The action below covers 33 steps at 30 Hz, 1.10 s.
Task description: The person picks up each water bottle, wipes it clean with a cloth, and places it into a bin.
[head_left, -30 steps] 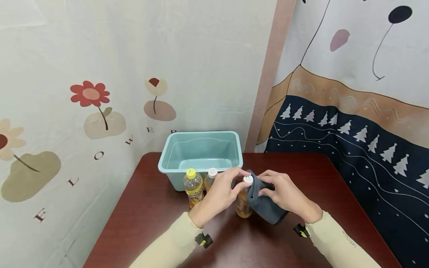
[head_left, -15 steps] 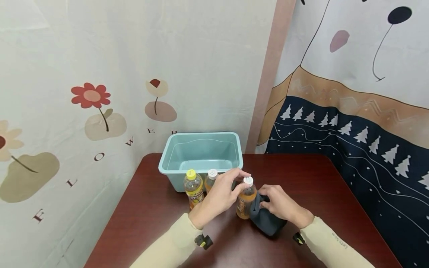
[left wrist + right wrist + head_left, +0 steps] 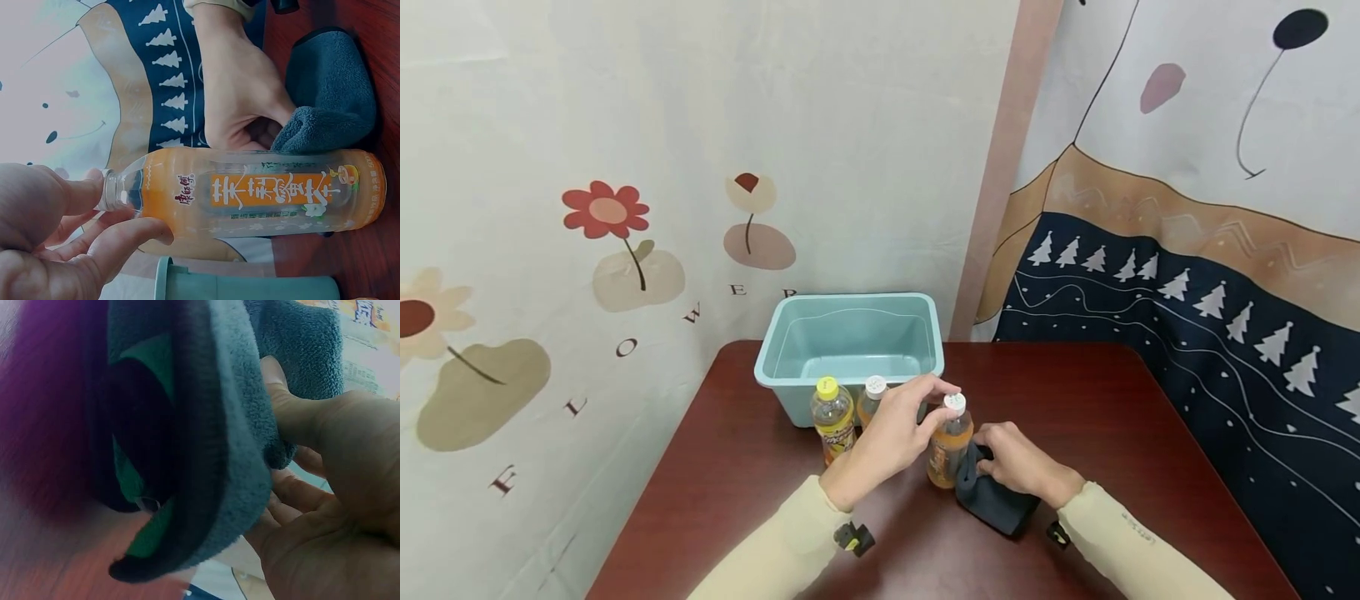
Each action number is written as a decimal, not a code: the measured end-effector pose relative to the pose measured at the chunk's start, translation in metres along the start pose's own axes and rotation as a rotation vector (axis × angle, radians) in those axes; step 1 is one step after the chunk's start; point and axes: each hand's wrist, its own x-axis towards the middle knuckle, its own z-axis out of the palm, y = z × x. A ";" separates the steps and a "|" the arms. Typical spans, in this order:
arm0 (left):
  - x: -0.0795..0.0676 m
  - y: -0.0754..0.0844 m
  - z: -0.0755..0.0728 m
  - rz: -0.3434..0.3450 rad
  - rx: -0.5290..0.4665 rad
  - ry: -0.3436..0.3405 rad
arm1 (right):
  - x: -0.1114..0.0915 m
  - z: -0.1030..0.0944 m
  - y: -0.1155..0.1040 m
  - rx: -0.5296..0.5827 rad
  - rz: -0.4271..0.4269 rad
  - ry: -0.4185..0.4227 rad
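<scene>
One bottle (image 3: 949, 460) with a white cap stands upright on the table (image 3: 1112, 433), in front of the tub (image 3: 792, 408) near its right end. The left hand (image 3: 887, 433) holds it narrowly by the cap and neck, probably because a grip up there steadies it and leaves the label free. The right hand (image 3: 1021, 460) pinches a folded cloth (image 3: 1000, 504) between thumb and fingers, low at the bottle; the cloth seems to touch its side, and the loose part droops to the table, likely because only one portion is gripped. A yellow-capped bottle (image 3: 832, 427) and another white-capped bottle (image 3: 868, 407), partly hidden by the left hand, stand just before the tub, perhaps to keep the cloth's side free.
</scene>
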 end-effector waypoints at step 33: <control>-0.004 0.002 -0.004 -0.003 -0.009 0.017 | -0.007 -0.067 -0.047 0.080 -0.019 0.262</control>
